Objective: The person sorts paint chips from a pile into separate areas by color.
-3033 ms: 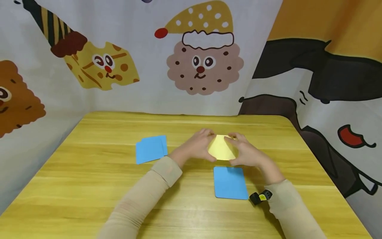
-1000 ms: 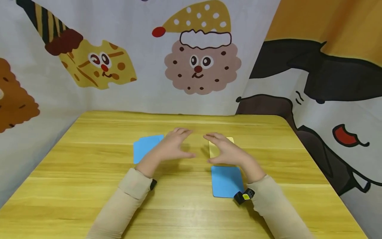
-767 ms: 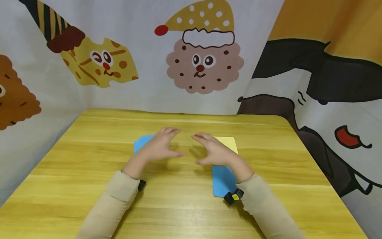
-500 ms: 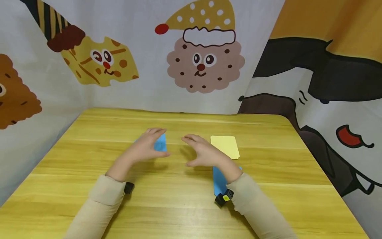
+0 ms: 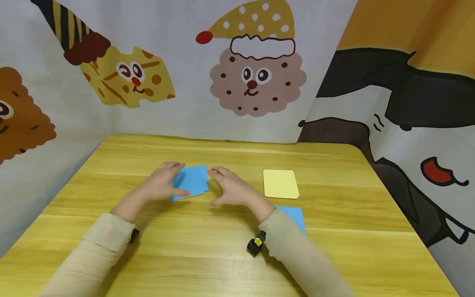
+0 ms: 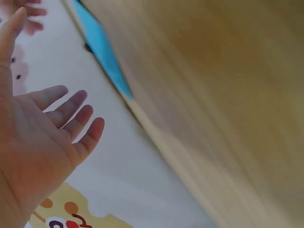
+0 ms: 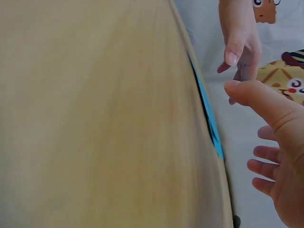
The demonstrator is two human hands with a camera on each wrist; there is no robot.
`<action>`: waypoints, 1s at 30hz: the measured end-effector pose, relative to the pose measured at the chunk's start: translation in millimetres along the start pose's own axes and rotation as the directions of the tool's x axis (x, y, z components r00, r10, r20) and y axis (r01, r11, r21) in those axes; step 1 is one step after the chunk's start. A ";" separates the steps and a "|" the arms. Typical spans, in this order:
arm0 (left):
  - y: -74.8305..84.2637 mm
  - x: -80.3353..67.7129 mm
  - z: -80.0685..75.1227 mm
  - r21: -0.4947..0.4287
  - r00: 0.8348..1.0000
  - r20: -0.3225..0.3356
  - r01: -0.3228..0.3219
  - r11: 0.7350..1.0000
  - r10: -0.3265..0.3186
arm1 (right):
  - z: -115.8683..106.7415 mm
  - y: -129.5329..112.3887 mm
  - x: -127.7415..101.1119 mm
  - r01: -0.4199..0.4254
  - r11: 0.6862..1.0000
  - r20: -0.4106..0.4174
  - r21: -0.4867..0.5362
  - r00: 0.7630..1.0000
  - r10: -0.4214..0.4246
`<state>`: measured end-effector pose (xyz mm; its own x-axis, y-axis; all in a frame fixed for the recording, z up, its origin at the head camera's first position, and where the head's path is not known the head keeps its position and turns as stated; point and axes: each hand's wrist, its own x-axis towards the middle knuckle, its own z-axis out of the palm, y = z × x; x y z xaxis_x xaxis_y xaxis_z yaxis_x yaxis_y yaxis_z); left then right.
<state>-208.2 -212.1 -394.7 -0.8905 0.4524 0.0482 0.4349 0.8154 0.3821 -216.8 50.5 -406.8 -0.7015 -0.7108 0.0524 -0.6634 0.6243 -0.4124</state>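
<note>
A small pile of blue cards point(image 5: 190, 182) lies left of centre on the wooden table point(image 5: 230, 247). My left hand point(image 5: 160, 184) hovers at the pile's left edge with fingers relaxed, holding nothing. My right hand point(image 5: 230, 190) hovers just right of the pile, also open and empty. In the left wrist view the open palm point(image 6: 42, 142) faces the blue cards point(image 6: 107, 54). In the right wrist view my right hand point(image 7: 275, 156) is spread beside the blue edge point(image 7: 209, 121). A yellow card point(image 5: 280, 183) lies flat to the right.
A single blue card point(image 5: 295, 216) lies near my right forearm, partly hidden by the sleeve. Cartoon-printed cloth walls point(image 5: 237, 70) close in the table at the back and both sides.
Both hands let go of the yellow card, which now lies flat, and moved left across the table to either side of the blue pile.
</note>
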 end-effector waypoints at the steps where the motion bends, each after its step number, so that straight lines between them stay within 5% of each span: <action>1: -2.8 -0.4 0.8 0.011 1.000 0.003 0.000 1.000 0.000 | 1.4 -0.7 3.3 -0.002 1.000 0.001 -0.006 1.000 0.002; 14: -32.8 -7.9 12.7 0.098 0.999 0.051 0.008 0.995 -0.013 | 16.6 -1.5 42.7 -0.037 0.999 0.087 -0.004 0.996 0.037; 30: -35.6 -8.8 13.2 0.038 0.997 0.054 -0.058 0.998 0.056 | 24.1 7.1 55.6 -0.122 0.992 0.172 0.044 0.979 0.112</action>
<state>-214.1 -240.3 -420.9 -0.8564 0.5159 0.0199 0.4905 0.8010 0.3432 -254.2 7.6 -428.8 -0.7162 -0.6812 -0.1514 -0.5611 0.6912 -0.4555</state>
